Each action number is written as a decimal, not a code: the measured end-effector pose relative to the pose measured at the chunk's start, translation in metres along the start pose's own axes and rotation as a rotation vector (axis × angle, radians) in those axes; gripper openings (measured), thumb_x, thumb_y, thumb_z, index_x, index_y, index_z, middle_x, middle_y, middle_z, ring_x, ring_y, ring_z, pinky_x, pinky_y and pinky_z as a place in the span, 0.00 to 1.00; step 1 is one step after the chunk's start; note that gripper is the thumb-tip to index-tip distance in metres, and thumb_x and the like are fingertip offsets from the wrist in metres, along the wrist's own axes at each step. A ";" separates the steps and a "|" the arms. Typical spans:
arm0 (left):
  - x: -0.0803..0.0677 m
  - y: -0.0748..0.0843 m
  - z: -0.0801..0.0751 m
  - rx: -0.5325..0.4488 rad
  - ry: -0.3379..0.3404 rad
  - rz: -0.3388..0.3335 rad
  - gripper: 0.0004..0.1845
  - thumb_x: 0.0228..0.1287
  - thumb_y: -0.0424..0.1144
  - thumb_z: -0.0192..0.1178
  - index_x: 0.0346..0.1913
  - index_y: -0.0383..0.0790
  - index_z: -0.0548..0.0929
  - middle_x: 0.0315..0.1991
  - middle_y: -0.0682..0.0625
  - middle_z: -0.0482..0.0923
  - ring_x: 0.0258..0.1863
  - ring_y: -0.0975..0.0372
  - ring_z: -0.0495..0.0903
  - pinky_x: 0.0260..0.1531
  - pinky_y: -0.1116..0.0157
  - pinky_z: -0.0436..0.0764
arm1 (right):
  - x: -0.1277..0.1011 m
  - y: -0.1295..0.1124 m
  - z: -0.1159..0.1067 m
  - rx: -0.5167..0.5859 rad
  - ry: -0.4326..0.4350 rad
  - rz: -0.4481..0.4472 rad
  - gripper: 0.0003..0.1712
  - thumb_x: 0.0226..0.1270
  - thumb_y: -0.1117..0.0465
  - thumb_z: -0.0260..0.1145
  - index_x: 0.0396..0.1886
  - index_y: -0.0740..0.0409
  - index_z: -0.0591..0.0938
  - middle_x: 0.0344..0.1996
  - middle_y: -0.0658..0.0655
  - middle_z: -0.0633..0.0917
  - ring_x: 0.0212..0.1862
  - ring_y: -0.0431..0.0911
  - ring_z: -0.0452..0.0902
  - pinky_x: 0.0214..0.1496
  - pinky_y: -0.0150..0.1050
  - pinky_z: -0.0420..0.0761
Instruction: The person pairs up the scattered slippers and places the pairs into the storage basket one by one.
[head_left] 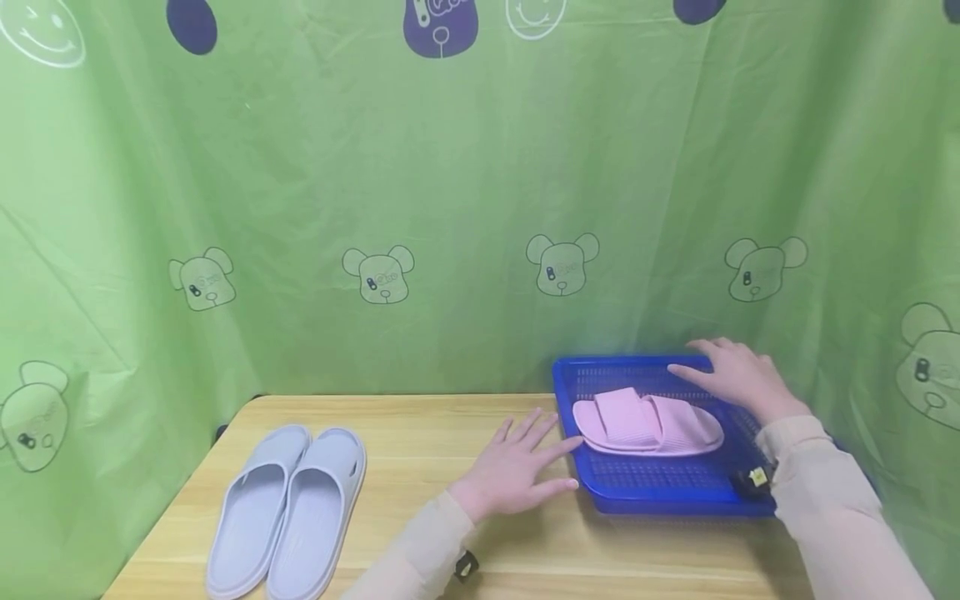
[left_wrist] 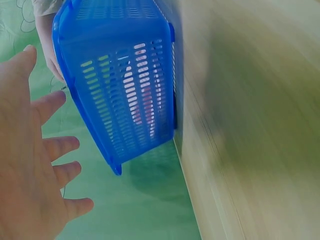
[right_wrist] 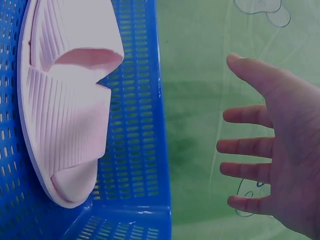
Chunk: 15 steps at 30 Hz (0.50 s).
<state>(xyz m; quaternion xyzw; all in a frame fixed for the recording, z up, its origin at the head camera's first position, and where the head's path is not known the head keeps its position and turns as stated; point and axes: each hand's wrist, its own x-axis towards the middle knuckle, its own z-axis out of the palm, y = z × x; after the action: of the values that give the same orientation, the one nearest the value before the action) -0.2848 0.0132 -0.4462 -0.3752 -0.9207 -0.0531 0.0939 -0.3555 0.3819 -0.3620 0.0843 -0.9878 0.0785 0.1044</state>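
As seen from the head view, found a green curtain (head_left: 480, 167) across the back and both sides, printed with bear heads and, higher up, with smiling faces and purple shapes. Below it, recorded a wooden table (head_left: 435, 417) with a pale grain. On its right side, close to the curtain, logged a blue perforated basket (head_left: 675, 505).

Observed a left arm (head_left: 412, 550), pale-sleeved, reaching forward and to the right from the bottom of the head view. Observed likewise a right arm (head_left: 825, 500), similarly sleeved, angled forward and inward past the basket's right side.

On the table's left side, well apart from the basket, counted two grey slippers (head_left: 315, 508) lying side by side, toe ends toward the curtain. Inside the basket, located pink footwear (head_left: 626, 421) lying lengthwise from left to right, with two ribbed bands; cannot tell whether one piece or two.

Inspected the left hand (head_left: 517, 467): found just beside the basket's left rim, back upward, fingers extended and well spread, holding nothing. Cannot confirm contact with the rim. Inspected the right hand (head_left: 738, 379): found at the basket's rear right, fingers apart and nearly straight, gripping nothing, apart from the pink footwear. Noted last a small black device (head_left: 745, 485) by the right wrist.
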 end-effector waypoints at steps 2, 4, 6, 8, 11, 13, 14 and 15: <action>-0.003 -0.003 0.000 0.004 -0.003 -0.009 0.33 0.69 0.72 0.28 0.75 0.72 0.49 0.80 0.52 0.43 0.79 0.53 0.42 0.75 0.44 0.51 | -0.001 -0.004 -0.002 -0.003 -0.002 -0.009 0.50 0.65 0.26 0.50 0.68 0.62 0.68 0.64 0.77 0.69 0.61 0.75 0.65 0.53 0.79 0.64; -0.005 -0.005 -0.001 0.007 0.001 -0.017 0.34 0.69 0.72 0.28 0.75 0.72 0.49 0.79 0.52 0.44 0.79 0.53 0.42 0.75 0.43 0.51 | -0.003 -0.008 -0.003 -0.004 -0.005 -0.018 0.49 0.65 0.26 0.50 0.68 0.62 0.69 0.63 0.76 0.70 0.61 0.74 0.66 0.52 0.79 0.64; -0.007 -0.008 -0.001 0.005 0.004 -0.023 0.34 0.68 0.72 0.28 0.75 0.71 0.50 0.79 0.52 0.44 0.79 0.53 0.42 0.75 0.43 0.51 | -0.005 -0.013 -0.005 -0.009 -0.007 -0.028 0.49 0.65 0.26 0.50 0.67 0.62 0.69 0.63 0.76 0.70 0.61 0.74 0.67 0.52 0.79 0.65; -0.009 -0.011 -0.002 0.001 0.006 -0.030 0.34 0.68 0.73 0.28 0.75 0.71 0.50 0.79 0.52 0.44 0.79 0.53 0.43 0.75 0.43 0.50 | -0.007 -0.017 -0.006 -0.008 -0.005 -0.035 0.49 0.65 0.26 0.51 0.67 0.61 0.70 0.63 0.76 0.71 0.61 0.73 0.67 0.52 0.78 0.66; -0.013 -0.015 -0.003 -0.003 0.006 -0.039 0.35 0.68 0.73 0.27 0.76 0.70 0.51 0.79 0.52 0.45 0.79 0.52 0.43 0.75 0.43 0.51 | -0.009 -0.024 -0.007 -0.011 0.005 -0.047 0.48 0.64 0.26 0.52 0.67 0.60 0.71 0.63 0.75 0.71 0.61 0.73 0.68 0.52 0.78 0.66; -0.015 -0.017 -0.004 -0.007 0.007 -0.042 0.35 0.68 0.73 0.28 0.76 0.69 0.52 0.79 0.51 0.46 0.79 0.51 0.45 0.74 0.43 0.51 | -0.011 -0.028 -0.007 -0.014 0.011 -0.053 0.48 0.64 0.26 0.52 0.67 0.60 0.71 0.63 0.75 0.72 0.61 0.73 0.68 0.52 0.78 0.67; -0.017 -0.019 -0.003 -0.005 0.012 -0.043 0.35 0.69 0.72 0.28 0.75 0.68 0.53 0.79 0.51 0.47 0.79 0.51 0.46 0.74 0.42 0.52 | -0.012 -0.030 -0.007 -0.017 0.013 -0.058 0.48 0.64 0.26 0.52 0.67 0.60 0.71 0.62 0.74 0.72 0.60 0.73 0.68 0.51 0.78 0.67; -0.018 -0.020 -0.003 -0.003 0.014 -0.045 0.35 0.69 0.72 0.28 0.75 0.68 0.53 0.79 0.51 0.47 0.79 0.50 0.47 0.74 0.42 0.52 | -0.013 -0.032 -0.007 -0.020 0.015 -0.064 0.47 0.64 0.26 0.52 0.66 0.59 0.71 0.62 0.74 0.72 0.60 0.73 0.68 0.51 0.78 0.67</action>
<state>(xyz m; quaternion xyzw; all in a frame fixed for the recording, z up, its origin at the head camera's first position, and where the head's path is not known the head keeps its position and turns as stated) -0.2865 -0.0140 -0.4474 -0.3539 -0.9282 -0.0590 0.0984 -0.3359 0.3542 -0.3534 0.1141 -0.9846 0.0661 0.1151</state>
